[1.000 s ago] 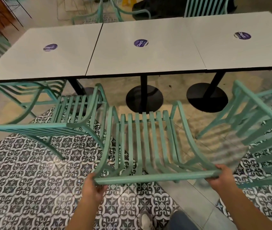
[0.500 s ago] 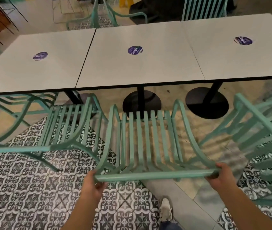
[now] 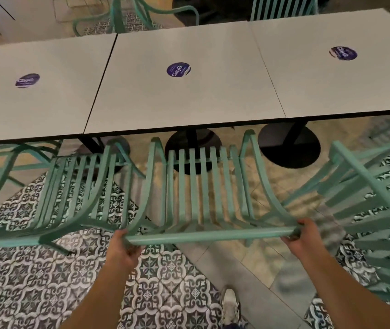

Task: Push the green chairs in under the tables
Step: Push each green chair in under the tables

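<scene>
A green slatted chair (image 3: 203, 186) stands right in front of me, facing the middle white table (image 3: 179, 100). My left hand (image 3: 124, 249) grips the left end of its top back rail and my right hand (image 3: 304, 238) grips the right end. The front of its seat lies just short of the table's near edge, over the black round base (image 3: 192, 148). A second green chair (image 3: 75, 193) stands close on its left, by the left table (image 3: 30, 108). A third green chair (image 3: 377, 200) stands angled on the right, out from the right table (image 3: 341, 79).
More green chairs (image 3: 132, 15) stand behind the far side of the tables, and one (image 3: 11, 160) sits under the left table. Round purple stickers mark each tabletop. The floor is patterned tile with a plain strip. My shoe (image 3: 230, 307) shows at the bottom.
The chair has slid forward toward the middle table with both hands still on its back rail, and I have stepped closer to the tables.
</scene>
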